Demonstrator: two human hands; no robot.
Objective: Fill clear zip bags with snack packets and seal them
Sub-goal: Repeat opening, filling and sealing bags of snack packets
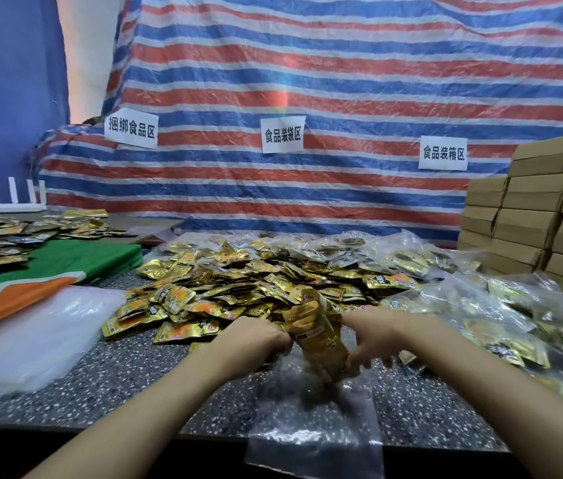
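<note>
Three white paper signs taped on striped tarp point(342, 81), black Chinese print, all legible. Left sign point(131, 130), at tarp's left edge: "捆绑食品区". Middle sign point(283, 134), centre of tarp: "食品装袋区". Right sign point(443, 153), toward tarp's right, slightly lower: "食品装箱区". Gold snack packets point(238, 281) below tarp printed with dark characters, too blurred to read.

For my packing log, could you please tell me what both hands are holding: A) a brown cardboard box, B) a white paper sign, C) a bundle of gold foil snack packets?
C: the left hand and right hand grip the bundle of gold foil snack packets.
</note>
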